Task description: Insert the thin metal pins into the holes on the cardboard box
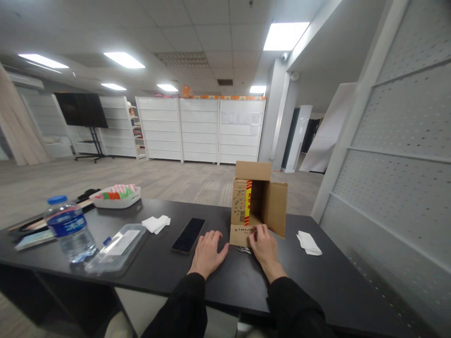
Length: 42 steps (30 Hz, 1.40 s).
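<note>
An open cardboard box (238, 202) lies on its side on the dark table, its mouth facing me. Yellow and red tape (248, 203) runs down its front. The lower flap (237, 235) hangs toward me and bears a row of small dark holes or dots. My right hand (265, 245) is at this flap, fingertips pinched together on its right part; whatever is between them is too small to make out. Beside it, a little pile of thin metal pieces (244, 250) lies below the flap. My left hand (208, 253) rests on the table with fingers stretched out, holding nothing, between the phone and the box.
Left of my hands lie a black phone (188, 235), folded white tissue (156, 224) and a clear plastic case (118, 249). A water bottle (71, 230) and white basket (116, 197) stand farther left. More tissue (309, 243) lies right, near a perforated panel (398, 155).
</note>
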Available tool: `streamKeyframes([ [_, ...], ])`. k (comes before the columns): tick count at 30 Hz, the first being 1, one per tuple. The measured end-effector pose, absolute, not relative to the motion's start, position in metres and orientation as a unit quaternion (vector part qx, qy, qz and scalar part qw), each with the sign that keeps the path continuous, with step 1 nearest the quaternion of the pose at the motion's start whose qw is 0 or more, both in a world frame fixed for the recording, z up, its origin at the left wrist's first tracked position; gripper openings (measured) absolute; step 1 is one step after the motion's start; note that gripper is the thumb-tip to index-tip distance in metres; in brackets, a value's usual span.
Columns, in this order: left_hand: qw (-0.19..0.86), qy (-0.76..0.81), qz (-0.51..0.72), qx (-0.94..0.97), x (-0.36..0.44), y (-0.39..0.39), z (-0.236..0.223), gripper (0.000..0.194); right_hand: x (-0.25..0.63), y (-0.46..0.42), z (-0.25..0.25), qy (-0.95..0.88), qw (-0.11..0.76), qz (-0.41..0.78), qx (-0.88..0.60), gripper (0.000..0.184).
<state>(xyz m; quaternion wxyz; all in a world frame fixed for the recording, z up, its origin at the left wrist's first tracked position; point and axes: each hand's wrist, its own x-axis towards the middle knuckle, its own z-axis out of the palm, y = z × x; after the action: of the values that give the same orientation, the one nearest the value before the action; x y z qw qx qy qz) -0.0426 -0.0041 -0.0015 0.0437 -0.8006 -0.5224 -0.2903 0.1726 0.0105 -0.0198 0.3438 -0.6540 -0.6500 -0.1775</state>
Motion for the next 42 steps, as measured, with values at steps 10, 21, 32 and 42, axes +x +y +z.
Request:
streamKeyframes([
  [10, 0.049, -0.522, -0.297, -0.798, -0.0432, -0.0037, -0.0018, 0.017, 0.1716, 0.0085, -0.0173, -0.637, 0.322, -0.173, -0.678, 0.009],
  [21, 0.045, -0.527, -0.29, -0.798, -0.043, -0.0034, -0.0012, 0.018, 0.1753, 0.0087, -0.0218, -0.633, 0.35, -0.161, -0.671, 0.011],
  [32, 0.043, -0.522, -0.293, -0.8, -0.0428, -0.0023, -0.0022, 0.018, 0.1757, 0.0097, -0.0233, -0.635, 0.376, -0.147, -0.658, 0.016],
  [42, 0.041, -0.514, -0.294, -0.805, -0.0432, -0.0039, 0.0, 0.018, 0.1785, 0.0063, -0.0243, -0.646, 0.414, -0.135, -0.627, 0.018],
])
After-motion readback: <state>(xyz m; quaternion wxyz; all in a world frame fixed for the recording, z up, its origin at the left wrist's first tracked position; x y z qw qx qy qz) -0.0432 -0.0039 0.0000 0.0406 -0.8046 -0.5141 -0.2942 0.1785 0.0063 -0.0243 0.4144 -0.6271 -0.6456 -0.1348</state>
